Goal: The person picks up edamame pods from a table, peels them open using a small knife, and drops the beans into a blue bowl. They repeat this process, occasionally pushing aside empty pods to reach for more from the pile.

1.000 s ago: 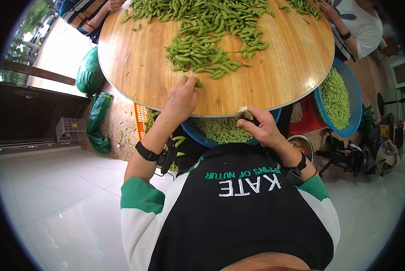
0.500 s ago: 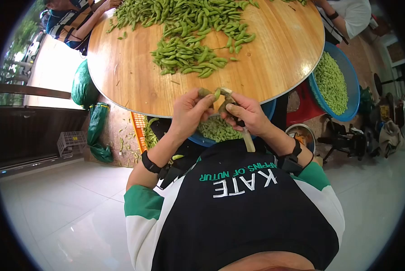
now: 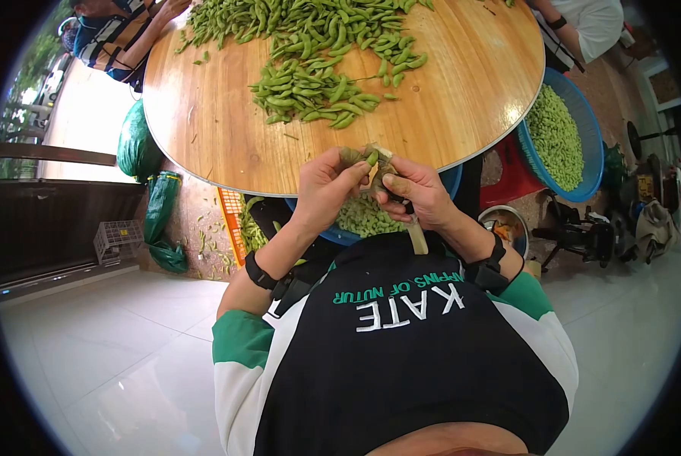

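Observation:
My left hand is closed, pinching a green soybean pod between thumb and fingertips. Against it from the other side comes my right hand, its fingers wrapped round a tool with a pale flat handle that sticks out below the palm; I cannot tell what kind of tool it is. Brownish coverings show on fingertips of both hands. Below the hands, partly hidden by them, a blue basin holds shelled green beans. Just beyond, a heap of soybean pods lies on the round wooden table.
An orange crate of pods stands at lower left, near green sacks. At right, a blue basket holds shelled beans beside a red stool and a metal bowl. Two other people sit across the table.
My left hand has moved slightly right, bringing the pod closer against my right hand. The view has shifted a little; the right hand keeps its grip on the tool.

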